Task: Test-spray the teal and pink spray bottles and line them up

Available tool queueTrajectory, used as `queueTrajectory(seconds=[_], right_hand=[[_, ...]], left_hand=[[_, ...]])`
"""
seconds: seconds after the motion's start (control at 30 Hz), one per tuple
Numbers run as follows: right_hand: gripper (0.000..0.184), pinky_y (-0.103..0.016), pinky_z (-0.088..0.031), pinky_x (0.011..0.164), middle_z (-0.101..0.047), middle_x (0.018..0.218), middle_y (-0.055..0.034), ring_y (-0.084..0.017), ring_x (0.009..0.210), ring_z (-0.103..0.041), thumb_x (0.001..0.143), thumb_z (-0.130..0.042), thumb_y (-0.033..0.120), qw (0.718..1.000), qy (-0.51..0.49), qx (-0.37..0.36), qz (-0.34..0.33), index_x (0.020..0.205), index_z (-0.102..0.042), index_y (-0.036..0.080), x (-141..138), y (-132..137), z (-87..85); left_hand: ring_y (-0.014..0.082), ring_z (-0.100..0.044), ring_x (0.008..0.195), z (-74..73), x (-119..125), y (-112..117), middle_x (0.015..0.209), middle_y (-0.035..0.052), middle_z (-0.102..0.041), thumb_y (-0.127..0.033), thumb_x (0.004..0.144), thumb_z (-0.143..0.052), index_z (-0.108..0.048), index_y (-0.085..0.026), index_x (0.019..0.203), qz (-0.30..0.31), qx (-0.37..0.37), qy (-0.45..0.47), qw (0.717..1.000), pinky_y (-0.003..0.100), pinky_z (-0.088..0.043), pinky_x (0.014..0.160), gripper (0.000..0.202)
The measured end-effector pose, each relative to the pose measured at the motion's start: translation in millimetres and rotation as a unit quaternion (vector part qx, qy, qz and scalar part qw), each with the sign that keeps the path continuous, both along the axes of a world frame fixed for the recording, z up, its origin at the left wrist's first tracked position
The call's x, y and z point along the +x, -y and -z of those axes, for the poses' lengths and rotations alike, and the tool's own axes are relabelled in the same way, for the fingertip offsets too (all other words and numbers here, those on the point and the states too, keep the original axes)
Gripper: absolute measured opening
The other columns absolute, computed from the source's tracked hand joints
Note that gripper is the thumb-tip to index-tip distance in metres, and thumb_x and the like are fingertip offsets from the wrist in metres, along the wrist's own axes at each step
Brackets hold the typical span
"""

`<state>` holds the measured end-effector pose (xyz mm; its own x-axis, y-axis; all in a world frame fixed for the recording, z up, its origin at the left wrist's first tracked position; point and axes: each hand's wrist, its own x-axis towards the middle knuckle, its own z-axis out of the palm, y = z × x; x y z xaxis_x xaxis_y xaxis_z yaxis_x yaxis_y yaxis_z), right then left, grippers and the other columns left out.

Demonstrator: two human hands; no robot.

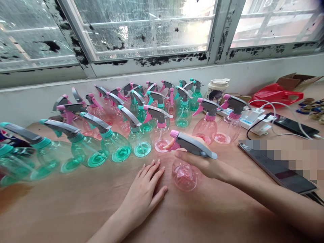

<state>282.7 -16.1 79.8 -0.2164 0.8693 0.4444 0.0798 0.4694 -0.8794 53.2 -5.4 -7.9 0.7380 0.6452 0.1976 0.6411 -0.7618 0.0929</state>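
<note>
My right hand (202,165) is wrapped round the neck of a pink spray bottle (184,175) with a grey and pink trigger head (192,144). The bottle stands on the brown table (76,209) in front of me. One finger rests by the pink trigger. My left hand (145,192) lies flat on the table just left of the bottle, fingers stretched out, holding nothing. Behind both hands stand several pink and teal spray bottles (138,135) in rows.
The rows of bottles run from the far left edge to the wall under the window. A lidded cup (216,91), a white power strip (255,123) with cables, a red bag (275,94), a cardboard box (296,81) and two phones (280,170) lie to the right.
</note>
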Motion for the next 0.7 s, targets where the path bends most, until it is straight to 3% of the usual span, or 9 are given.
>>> queueTrajectory(seconds=[0.17,0.37,0.43,0.53,0.6,0.7], right_hand=[[0.009,-0.032,-0.056,0.073,-0.064,0.084,-0.0007,-0.020,0.090,-0.067,0.081,-0.060,0.016,0.999,-0.029,-0.017,-0.016,0.084,-0.056,0.024,-3,0,2.0],[0.030,-0.027,-0.052,0.060,-0.068,0.089,-0.0032,-0.020,0.084,-0.069,0.079,-0.069,0.030,0.999,-0.031,0.001,0.016,0.102,-0.052,0.023,-4,-2,12.8],[0.034,-0.024,-0.045,0.051,-0.068,0.089,-0.0029,-0.016,0.071,-0.065,0.078,-0.072,0.039,0.999,-0.018,0.011,0.043,0.099,-0.051,0.024,-4,-2,15.0],[0.039,-0.021,-0.036,0.043,-0.065,0.081,0.0004,-0.009,0.051,-0.046,0.074,-0.074,0.051,0.996,-0.016,0.028,0.080,0.092,-0.052,0.023,-5,-1,16.4],[0.042,-0.021,-0.034,0.041,-0.058,0.069,0.0040,-0.008,0.047,-0.037,0.072,-0.074,0.055,0.993,-0.016,0.040,0.107,0.089,-0.054,0.023,-5,-1,17.2],[0.039,-0.022,-0.036,0.042,-0.048,0.059,0.0062,-0.010,0.048,-0.038,0.073,-0.073,0.054,0.988,0.010,0.052,0.148,0.088,-0.058,0.022,-3,0,20.9]], left_hand=[[0.0304,-0.040,0.138,0.1,1,0,0.149,0.0131,-0.044,-0.042,0.101,-0.047,-0.048,-0.016,0.141,0.000,0.004,-0.003,1.000,0.053,-0.034,0.112,0.048],[0.0304,-0.040,0.137,2.7,0,0,0.150,0.0134,-0.043,-0.042,0.100,-0.048,-0.049,-0.016,0.140,-0.004,0.008,-0.007,1.000,0.052,-0.034,0.111,0.048],[0.0303,-0.040,0.137,3.7,0,0,0.150,0.0131,-0.043,-0.042,0.100,-0.049,-0.049,-0.017,0.140,-0.005,0.007,-0.003,1.000,0.052,-0.034,0.111,0.047],[0.0300,-0.041,0.137,5.1,0,0,0.149,0.0125,-0.045,-0.042,0.099,-0.049,-0.049,-0.018,0.140,-0.006,0.009,0.002,1.000,0.052,-0.034,0.112,0.047],[0.0302,-0.040,0.137,5.3,0,0,0.149,0.0127,-0.045,-0.042,0.099,-0.050,-0.049,-0.018,0.140,-0.007,0.009,0.001,1.000,0.052,-0.034,0.111,0.047],[0.0306,-0.039,0.138,4.0,1,0,0.150,0.0136,-0.044,-0.041,0.099,-0.051,-0.049,-0.017,0.140,-0.009,0.003,-0.004,1.000,0.052,-0.034,0.112,0.048]])
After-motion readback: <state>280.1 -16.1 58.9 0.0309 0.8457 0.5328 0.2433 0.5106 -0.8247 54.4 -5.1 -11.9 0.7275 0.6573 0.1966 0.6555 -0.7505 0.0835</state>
